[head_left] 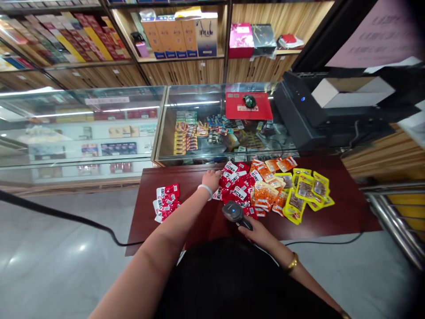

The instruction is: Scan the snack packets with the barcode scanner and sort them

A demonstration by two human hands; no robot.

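Note:
My left hand (211, 180), with a white bracelet at the wrist, reaches to the left edge of a pile of red-and-white snack packets (239, 193). Its fingers touch or nearly touch the packets, and whether they grip one is not visible. A black barcode scanner (233, 212) is held in my right hand (252, 230), its head over the front of the red pile. Orange snack packets (265, 195) lie right of the red ones, then yellow snack packets (304, 189) with clear windows. A smaller group of red-and-white packets (167, 201) lies apart at the left.
The packets lie on a dark red-brown table (206, 226). Behind it, a glass display counter (192, 97) bears a red mouse pad (232, 110) and a mouse (249, 101). A black machine (302, 115) stands at right. A black cable (99, 227) crosses at left.

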